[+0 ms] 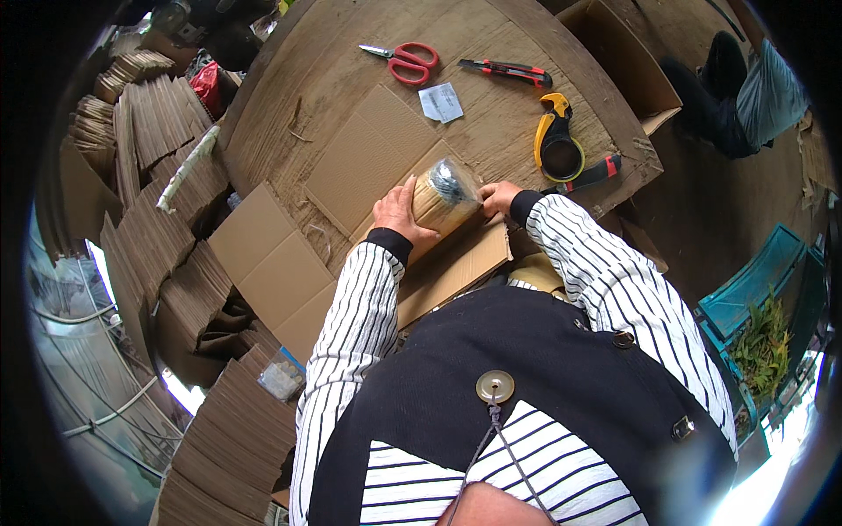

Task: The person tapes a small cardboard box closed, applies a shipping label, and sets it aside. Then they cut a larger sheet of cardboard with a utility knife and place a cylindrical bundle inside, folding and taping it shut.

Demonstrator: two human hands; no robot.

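Note:
A plastic-wrapped cylindrical bundle [449, 195], straw-yellow with a dark patch at its far end, lies tilted on an unfolded cardboard box [373, 162]. My left hand [403, 213] grips its left side, with the thumb toward me and the fingers over the far side. At the right end, my right hand [498, 198] has its fingers curled against the clear wrap; the fingertips are partly hidden. One flap of the cardboard [460, 267] stands up between the bundle and my body. Its left panels [272, 254] hang past the table's edge.
Across the wooden table [491, 35] lie red-handled scissors [412, 63], a white paper slip [440, 103], a red-black box cutter [509, 72], a yellow-black tape dispenser [554, 140] and another cutter [596, 174]. Cardboard stacks [175, 206] crowd the left. A person [745, 96] is at the right.

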